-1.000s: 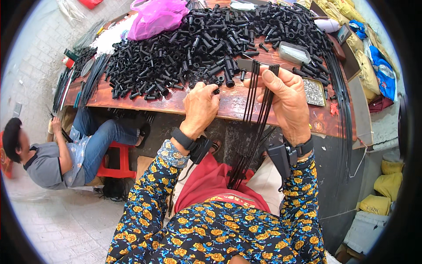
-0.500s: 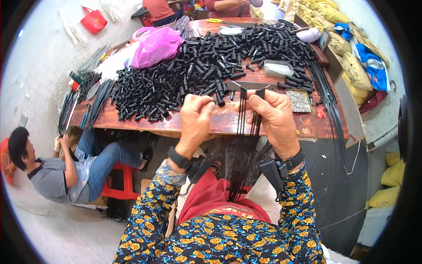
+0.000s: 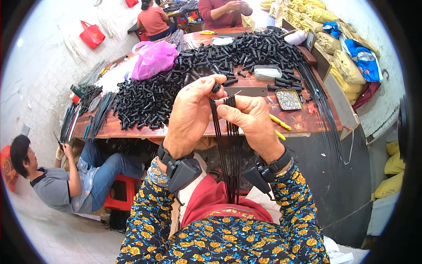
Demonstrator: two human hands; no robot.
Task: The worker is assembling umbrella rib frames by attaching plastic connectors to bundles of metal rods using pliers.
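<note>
My right hand (image 3: 255, 121) is closed around the top ends of a bundle of thin black rods (image 3: 232, 154), which hang down toward my lap. A short silver wire (image 3: 238, 92) pokes out at the top of the bundle. Pinched between my left thumb and fingers is a small black plastic piece (image 3: 216, 87); its far side is hidden by the fingers. My left hand (image 3: 191, 114) touches or nearly touches the right one above the table's front edge. A few rods hang slightly apart, next to the left palm.
Black flanged plastic tubes (image 3: 147, 99) are heaped across the wooden table (image 3: 292, 128). A tin of small metal parts (image 3: 289, 100), a clear plastic box (image 3: 267, 73) and a yellow-handled tool (image 3: 280, 122) lie at right. A seated co-worker (image 3: 57, 182) works at left; two people sit beyond the table.
My left hand has moved up and right to the rod tops, and a black plastic piece now shows in its fingers. The right hand and bundle have shifted left, and the yellow-handled tool is uncovered.
</note>
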